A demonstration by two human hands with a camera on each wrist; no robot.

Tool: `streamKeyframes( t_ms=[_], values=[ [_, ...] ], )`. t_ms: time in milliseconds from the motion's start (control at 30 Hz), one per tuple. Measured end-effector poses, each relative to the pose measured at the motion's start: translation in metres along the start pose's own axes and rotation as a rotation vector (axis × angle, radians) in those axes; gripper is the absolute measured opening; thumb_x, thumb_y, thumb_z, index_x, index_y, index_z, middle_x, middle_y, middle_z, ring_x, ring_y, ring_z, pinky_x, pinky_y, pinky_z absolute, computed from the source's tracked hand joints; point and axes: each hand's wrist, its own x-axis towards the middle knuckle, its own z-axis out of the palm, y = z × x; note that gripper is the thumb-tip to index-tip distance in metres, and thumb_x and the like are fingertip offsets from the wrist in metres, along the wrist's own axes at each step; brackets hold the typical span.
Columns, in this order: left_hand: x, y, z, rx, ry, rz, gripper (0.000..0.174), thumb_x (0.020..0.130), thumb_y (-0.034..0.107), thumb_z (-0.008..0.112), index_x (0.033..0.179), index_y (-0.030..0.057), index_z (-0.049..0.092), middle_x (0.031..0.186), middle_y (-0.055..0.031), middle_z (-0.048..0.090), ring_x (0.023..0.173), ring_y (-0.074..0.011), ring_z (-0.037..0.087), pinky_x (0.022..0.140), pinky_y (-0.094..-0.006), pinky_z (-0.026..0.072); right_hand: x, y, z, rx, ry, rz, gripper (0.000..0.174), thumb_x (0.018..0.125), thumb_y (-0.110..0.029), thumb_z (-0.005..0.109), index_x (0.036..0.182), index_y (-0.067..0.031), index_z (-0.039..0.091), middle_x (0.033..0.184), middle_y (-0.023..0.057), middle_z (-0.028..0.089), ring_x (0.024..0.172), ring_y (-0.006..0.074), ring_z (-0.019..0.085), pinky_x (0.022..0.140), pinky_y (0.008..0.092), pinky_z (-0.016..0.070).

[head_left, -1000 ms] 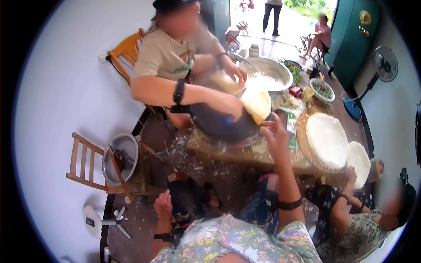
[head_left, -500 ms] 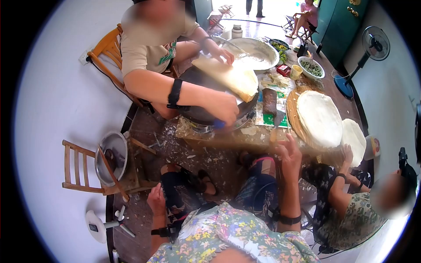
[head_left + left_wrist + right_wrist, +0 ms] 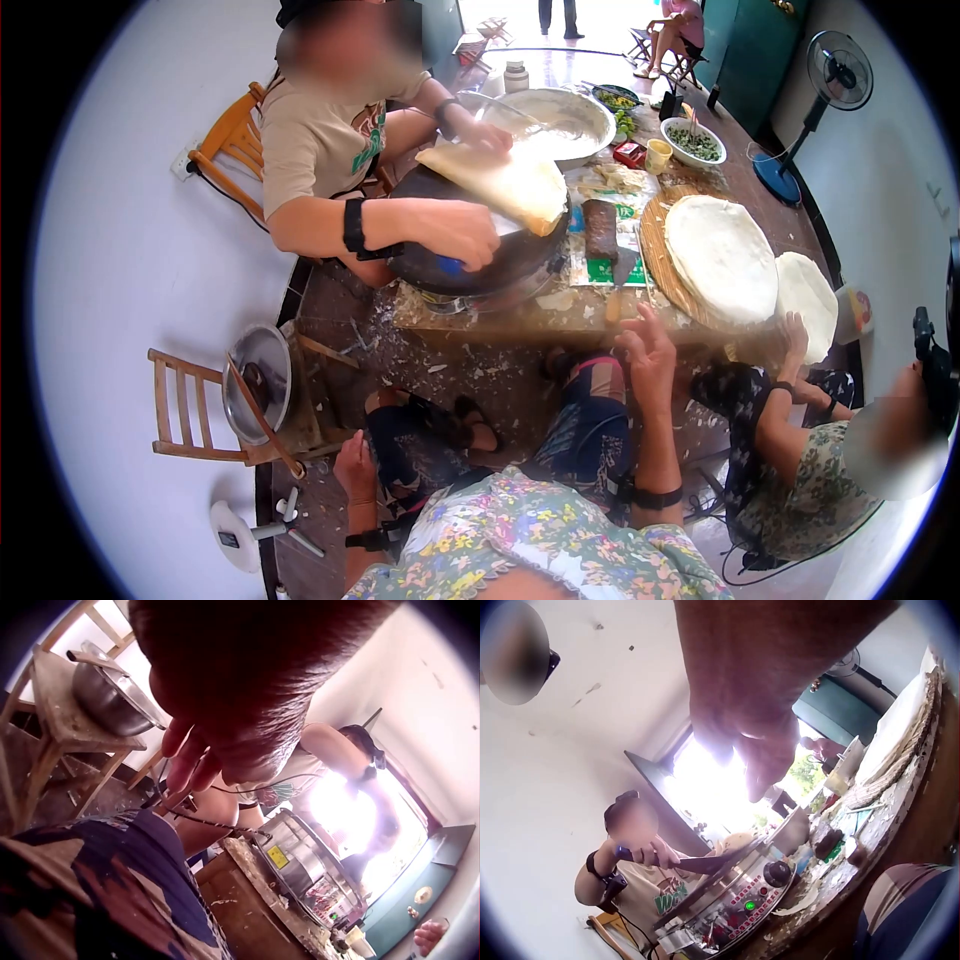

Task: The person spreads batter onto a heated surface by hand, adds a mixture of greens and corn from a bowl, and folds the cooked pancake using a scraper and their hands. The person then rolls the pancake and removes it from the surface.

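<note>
My right hand (image 3: 650, 355) is raised over my knee at the table's front edge, holding nothing. Its fingers are loosely bent, close to the wooden handle of a scraper (image 3: 614, 306). My left hand (image 3: 357, 468) hangs relaxed beside my left thigh; in the left wrist view its fingers (image 3: 180, 761) curl loosely around nothing. Across from me, a person in a beige shirt works at a round black griddle (image 3: 415, 235). One of that person's hands (image 3: 465, 230) grips a blue-handled spatula (image 3: 705, 864); the other is at a folded flatbread (image 3: 500, 185).
White round sheets (image 3: 720, 260) lie on a woven mat (image 3: 655, 240), beside a brown block (image 3: 600, 230). Behind are a batter basin (image 3: 590, 150) and a bowl of greens (image 3: 693, 143). A person at right touches another sheet (image 3: 803, 300). A metal basin (image 3: 255, 385) rests on a chair at left.
My right hand has drawn back from the griddle's edge toward my knee. The flatbread now lies folded on the griddle, and the other person's spatula hand has moved along it. My left hand stays low.
</note>
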Motion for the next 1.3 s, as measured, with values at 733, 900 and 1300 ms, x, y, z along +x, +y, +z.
streamKeyframes(
  t_ms=[733, 900, 1300],
  values=[
    [0.021, 0.013, -0.008, 0.043, -0.065, 0.034, 0.027, 0.084, 0.005, 0.06, 0.11, 0.0048, 0.067, 0.092, -0.0153, 0.065, 0.083, -0.0346, 0.063, 0.073, -0.0402, 0.0509, 0.12, 0.064, 0.025, -0.013, -0.046, -0.097, 0.036, 0.089, -0.007, 0.06, 0.124, 0.0035, 0.056, 0.082, 0.0069, 0.066, 0.07, 0.0117, 0.06, 0.067, 0.0263, 0.0496],
    [0.031, 0.017, -0.001, 0.028, -0.086, 0.052, 0.027, 0.084, 0.007, 0.06, 0.11, 0.0056, 0.067, 0.092, -0.0148, 0.065, 0.082, -0.0349, 0.063, 0.071, -0.0405, 0.051, 0.129, 0.081, 0.025, -0.022, -0.029, -0.083, 0.036, 0.088, -0.007, 0.06, 0.122, 0.0045, 0.057, 0.079, 0.006, 0.065, 0.068, 0.0113, 0.059, 0.066, 0.0265, 0.0493],
    [0.032, 0.016, 0.008, 0.066, -0.116, 0.084, 0.027, 0.087, 0.009, 0.06, 0.113, 0.0075, 0.066, 0.093, -0.0143, 0.066, 0.081, -0.0344, 0.064, 0.069, -0.0418, 0.0506, 0.141, 0.087, 0.031, -0.028, -0.039, -0.062, 0.037, 0.088, -0.009, 0.06, 0.122, 0.0035, 0.058, 0.077, 0.0055, 0.065, 0.068, 0.0106, 0.058, 0.066, 0.0259, 0.0489]
  ],
)
